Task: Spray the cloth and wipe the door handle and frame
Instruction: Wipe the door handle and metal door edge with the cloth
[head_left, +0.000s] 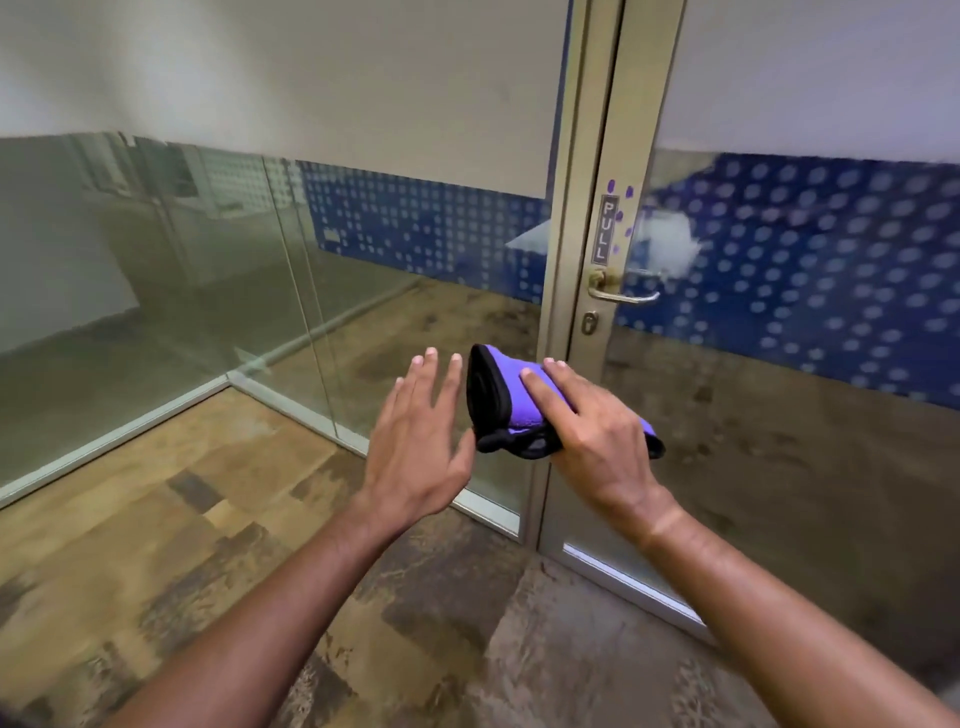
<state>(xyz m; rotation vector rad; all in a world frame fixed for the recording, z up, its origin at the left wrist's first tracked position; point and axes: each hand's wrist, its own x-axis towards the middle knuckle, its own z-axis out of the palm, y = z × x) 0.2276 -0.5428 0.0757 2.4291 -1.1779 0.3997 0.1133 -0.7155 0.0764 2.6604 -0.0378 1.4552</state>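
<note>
Before glass door (810, 364), right hand (597, 441) grips cloth (504, 405).

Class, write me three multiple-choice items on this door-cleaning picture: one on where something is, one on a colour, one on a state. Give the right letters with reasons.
1. Where is the PULL sign?
A. on the door frame just above the door handle
B. on the floor
C. on the glass wall at the left

2. What colour is the cloth?
A. yellow with white edging
B. purple with black edging
C. plain red

3. What is the left hand doing?
A. gripping the handle
B. holding a spray bottle
C. open, fingers spread, holding nothing

Answers:
1 A: the sign sits on the door frame over the door handle.
2 B: purple fabric, black trim.
3 C: only the right hand holds the cloth.
</note>
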